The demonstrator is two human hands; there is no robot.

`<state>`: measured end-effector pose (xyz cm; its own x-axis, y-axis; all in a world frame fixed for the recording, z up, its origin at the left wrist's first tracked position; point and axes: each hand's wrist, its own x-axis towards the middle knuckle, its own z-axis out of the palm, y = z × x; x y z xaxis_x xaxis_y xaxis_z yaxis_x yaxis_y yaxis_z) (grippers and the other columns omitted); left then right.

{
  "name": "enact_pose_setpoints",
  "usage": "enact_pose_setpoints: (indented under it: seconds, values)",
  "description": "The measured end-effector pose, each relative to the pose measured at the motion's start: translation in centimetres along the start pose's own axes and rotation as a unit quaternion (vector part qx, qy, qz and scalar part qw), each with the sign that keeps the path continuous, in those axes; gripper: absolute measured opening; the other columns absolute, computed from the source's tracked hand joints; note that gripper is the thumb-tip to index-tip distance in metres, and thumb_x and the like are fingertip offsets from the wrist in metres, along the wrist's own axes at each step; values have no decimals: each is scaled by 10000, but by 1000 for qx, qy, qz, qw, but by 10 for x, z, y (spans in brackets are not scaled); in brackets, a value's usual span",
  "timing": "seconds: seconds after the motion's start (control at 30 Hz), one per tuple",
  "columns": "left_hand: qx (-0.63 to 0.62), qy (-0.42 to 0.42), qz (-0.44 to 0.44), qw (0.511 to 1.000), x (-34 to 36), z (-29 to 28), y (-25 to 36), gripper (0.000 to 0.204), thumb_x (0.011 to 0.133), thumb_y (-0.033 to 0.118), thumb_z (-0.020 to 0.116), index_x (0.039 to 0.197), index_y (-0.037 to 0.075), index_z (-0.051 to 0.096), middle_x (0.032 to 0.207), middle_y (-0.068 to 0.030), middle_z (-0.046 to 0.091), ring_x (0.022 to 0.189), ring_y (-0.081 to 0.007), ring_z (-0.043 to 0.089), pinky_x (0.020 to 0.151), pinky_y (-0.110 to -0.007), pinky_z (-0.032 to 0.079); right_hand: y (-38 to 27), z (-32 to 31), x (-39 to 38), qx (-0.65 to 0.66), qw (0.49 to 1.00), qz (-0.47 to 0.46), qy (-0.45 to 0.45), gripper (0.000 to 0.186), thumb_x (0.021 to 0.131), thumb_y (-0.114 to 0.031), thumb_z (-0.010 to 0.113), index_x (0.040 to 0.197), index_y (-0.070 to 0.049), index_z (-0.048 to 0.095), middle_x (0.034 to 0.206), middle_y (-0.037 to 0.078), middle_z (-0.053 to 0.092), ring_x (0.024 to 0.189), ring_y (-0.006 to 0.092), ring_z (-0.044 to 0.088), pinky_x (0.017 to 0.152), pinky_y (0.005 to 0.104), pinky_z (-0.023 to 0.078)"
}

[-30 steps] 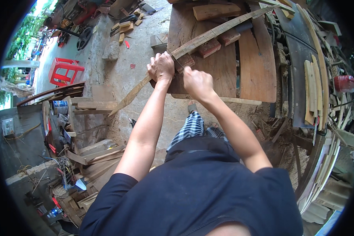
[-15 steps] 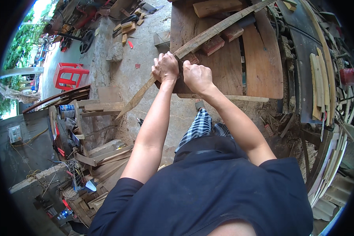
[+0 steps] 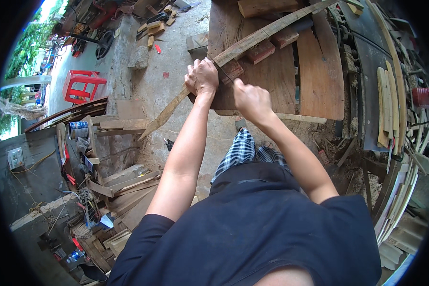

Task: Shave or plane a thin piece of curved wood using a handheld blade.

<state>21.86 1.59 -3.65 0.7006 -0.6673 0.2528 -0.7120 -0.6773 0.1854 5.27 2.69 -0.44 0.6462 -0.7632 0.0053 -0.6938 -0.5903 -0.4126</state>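
Observation:
A long, rough wooden strip (image 3: 250, 40) lies slantwise over the wooden workbench (image 3: 319, 81), its tapered end jutting out past the bench's left edge. My left hand (image 3: 201, 77) is closed around the strip near that edge. Just right of it, my right hand (image 3: 253, 101) is a fist around the end of a thin dark blade-like tool (image 3: 225, 73), which crosses the strip beside my left fingers. Whether the tool is a saw or a file I cannot tell; its handle is hidden in my fist. Reddish wood blocks (image 3: 260, 51) sit under and beside the strip.
Another wood block (image 3: 267, 7) lies at the bench's far end. A grey metal box (image 3: 197, 44) stands on the floor left of the bench. Scrap wood (image 3: 133, 190) is piled at lower left, a red plastic stool (image 3: 83, 86) beyond. Thin slats (image 3: 388, 102) lie on the right.
My right hand has moved right and toward me, away from my left hand, and more of the dark tool shows between them. My left hand keeps its hold on the strip.

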Motion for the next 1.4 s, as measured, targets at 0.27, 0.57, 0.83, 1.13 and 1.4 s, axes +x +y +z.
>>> enact_pose_setpoints:
  seconds: [0.27, 0.57, 0.83, 1.13, 1.4]
  values:
    - [2, 8, 25, 1000, 5, 7, 5, 384, 922, 314, 436, 801, 66, 704, 953, -85, 678, 911, -285, 624, 787, -446, 471, 0, 8, 32, 8, 999, -19, 33, 86, 829, -98, 476, 834, -44, 544, 668, 185, 664, 632, 320, 687, 541, 428, 544]
    - [-3, 12, 23, 1000, 3, 4, -2, 385, 925, 314, 435, 807, 64, 703, 959, -87, 677, 915, -294, 620, 788, -442, 468, 4, -15, -6, 0, 999, 7, -34, 124, 847, -114, 470, 851, -46, 573, 713, 174, 681, 680, 311, 696, 574, 421, 552]
    - [-2, 9, 5, 1000, 2, 1, 0, 384, 927, 312, 433, 813, 63, 701, 957, -88, 677, 916, -292, 622, 783, -443, 469, 4, -2, 0, 23, 1000, -6, -3, 92, 812, -95, 482, 817, -26, 543, 680, 206, 661, 655, 345, 686, 560, 452, 543]
    - [8, -16, 15, 1000, 5, 1, 5, 372, 926, 321, 432, 839, 78, 699, 968, -78, 675, 915, -290, 625, 776, -433, 471, -2, 6, 40, 10, 999, -17, 35, 108, 831, -108, 490, 845, -41, 573, 696, 176, 676, 666, 319, 693, 554, 409, 550]
    - [14, -3, 10, 1000, 3, 0, 1, 376, 931, 325, 420, 840, 87, 697, 970, -71, 675, 917, -272, 631, 764, -426, 469, 6, -5, 4, 21, 1000, -13, 2, 102, 846, -110, 475, 847, -46, 555, 672, 192, 661, 634, 344, 679, 535, 441, 539]
